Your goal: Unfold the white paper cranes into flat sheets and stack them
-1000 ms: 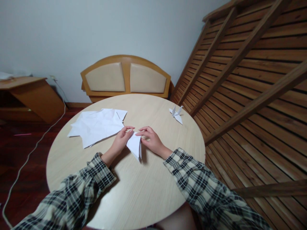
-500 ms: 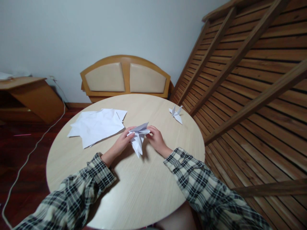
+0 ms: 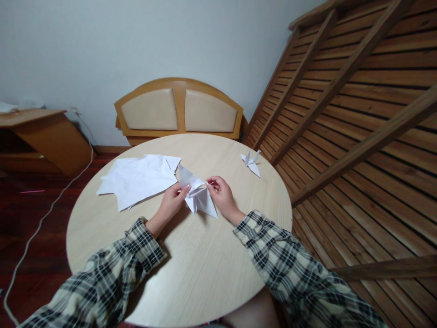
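Observation:
A partly folded white paper piece (image 3: 198, 195) is held just above the round light-wood table (image 3: 191, 264), near its middle. My left hand (image 3: 172, 202) pinches its left side, fingers closed on the paper. My right hand (image 3: 220, 195) pinches its upper right corner, fingers curled on it. One flap of the paper points up and to the left, another down toward me. Both arms wear plaid sleeves.
A loose pile of white sheets (image 3: 138, 180) lies on the table left of my hands. A finished white paper crane (image 3: 251, 163) stands at the far right of the table. A padded wooden chair back (image 3: 179, 109) is behind the table, slatted wooden frames (image 3: 358, 114) on the right.
The folded paper has been opened and turned between both hands; a flap that lay pointing toward me now sticks up to the left. Both hands stayed near the table's middle.

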